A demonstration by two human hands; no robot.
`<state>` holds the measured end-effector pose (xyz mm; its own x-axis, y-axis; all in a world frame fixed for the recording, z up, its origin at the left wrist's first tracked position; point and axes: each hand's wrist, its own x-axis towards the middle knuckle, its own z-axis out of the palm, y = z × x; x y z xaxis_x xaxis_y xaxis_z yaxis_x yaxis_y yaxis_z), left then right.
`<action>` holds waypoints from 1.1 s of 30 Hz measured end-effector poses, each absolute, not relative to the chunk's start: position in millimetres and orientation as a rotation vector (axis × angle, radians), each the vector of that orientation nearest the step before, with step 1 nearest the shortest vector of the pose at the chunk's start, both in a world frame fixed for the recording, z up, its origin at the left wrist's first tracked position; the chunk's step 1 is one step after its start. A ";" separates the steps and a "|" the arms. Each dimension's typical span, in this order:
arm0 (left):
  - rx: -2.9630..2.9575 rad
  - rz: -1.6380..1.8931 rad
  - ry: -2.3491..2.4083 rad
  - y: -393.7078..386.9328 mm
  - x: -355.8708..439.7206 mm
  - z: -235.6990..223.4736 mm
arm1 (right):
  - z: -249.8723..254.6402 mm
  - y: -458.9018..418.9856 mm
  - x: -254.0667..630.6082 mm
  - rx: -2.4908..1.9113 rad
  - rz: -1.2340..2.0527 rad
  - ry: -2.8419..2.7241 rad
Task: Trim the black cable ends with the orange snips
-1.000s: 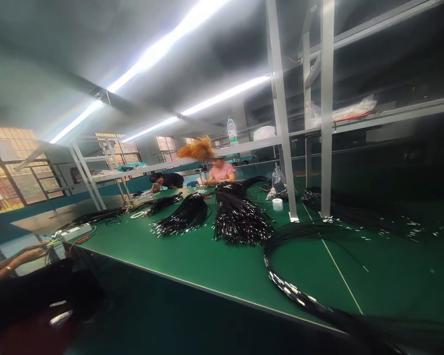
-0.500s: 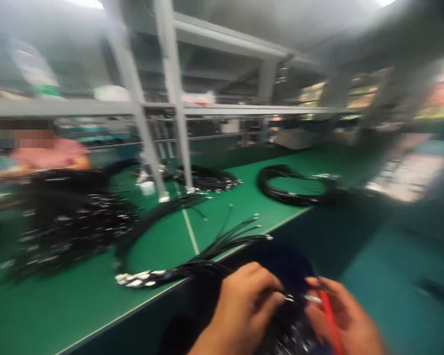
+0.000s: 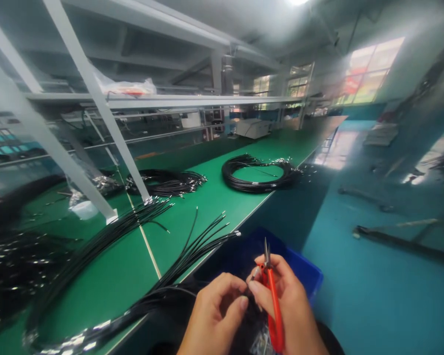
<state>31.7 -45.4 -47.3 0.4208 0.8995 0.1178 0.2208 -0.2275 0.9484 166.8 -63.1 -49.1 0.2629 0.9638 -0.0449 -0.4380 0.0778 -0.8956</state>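
My right hand is closed round a pair of red-handled snips, whose metal tips point up. Thumb and forefinger of that hand also pinch a small cable end. My left hand is curled beside it, fingers pinched on a thin black cable over my lap. Both hands hover above a blue bin at the table's edge. A bundle of black cables with metal tips runs from the green table down towards my hands.
A coil of black cable lies further along the table, with another bundle behind a white frame post. A heap of cables lies at the left. A shelf runs overhead. Teal floor is on the right.
The view has swung right and down, from co-workers at the far table to my own hands. The snips now stand upright in my right hand and the picture is sharp.
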 end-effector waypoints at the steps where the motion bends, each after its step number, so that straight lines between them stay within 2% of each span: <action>1: 1.743 0.875 0.998 -45.6 33.5 -46.5 | -48.5 -62.5 165.3 -0.971 1.188 -0.681; 6: 1.871 0.954 1.152 -48.2 43.9 -43.3 | -47.6 -63.8 156.6 -0.948 1.094 -0.613; 12: 1.910 1.083 1.217 -55.2 49.8 -52.6 | -41.3 -57.9 171.4 -0.842 1.142 -0.487; 21: 1.381 0.994 1.072 -50.2 42.2 -52.1 | -48.6 -61.2 176.1 -0.862 1.208 -0.550; 33: 1.390 1.020 1.126 -53.3 43.3 -54.4 | -47.7 -61.1 163.4 -0.902 1.220 -0.533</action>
